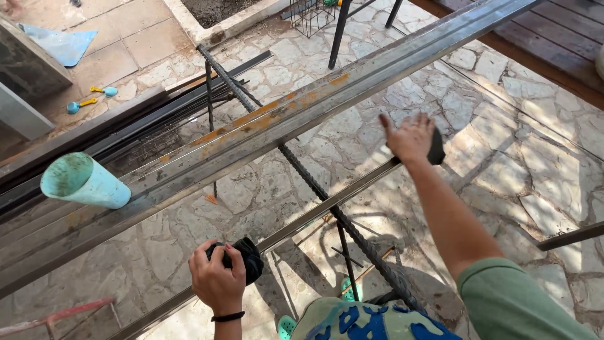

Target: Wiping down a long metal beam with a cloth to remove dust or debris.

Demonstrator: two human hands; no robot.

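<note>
1. Over a stone-paved patio (503, 157), seen looking down from the head camera: a long thin steel bar (314, 211) runs diagonally from lower left to upper right, held up off the ground.
2. Left hand (218, 280): fingers curled shut around a black cloth pad (251, 258) that is pressed onto the thin bar. The wrap-around grip probably lets the pad bear on the metal from several sides. A black band sits on the wrist.
3. Right hand (410, 137): arm stretched out, fingers partly spread, palm down on a second dark pad (436, 148) at the same bar, further along. Pad edge shows past the thumb side; whether the fingers close under the bar cannot be told.
4. The two hands are well apart on the one bar, which likely steadies a long, springy piece at both points.
5. Beside it, higher in view, lies a wider steel channel (264, 123) with orange rust patches, parallel to the thin bar.
6. A ribbed rebar rod (302, 173) crosses under both at an angle; thin black stand legs (346, 258) prop the stock up.
7. Left edge: a pale green plastic pipe (85, 181) rests on the stacked steel, open end toward the camera.
8. Below: green clogs (349, 291) and patterned shorts of the person.
</note>
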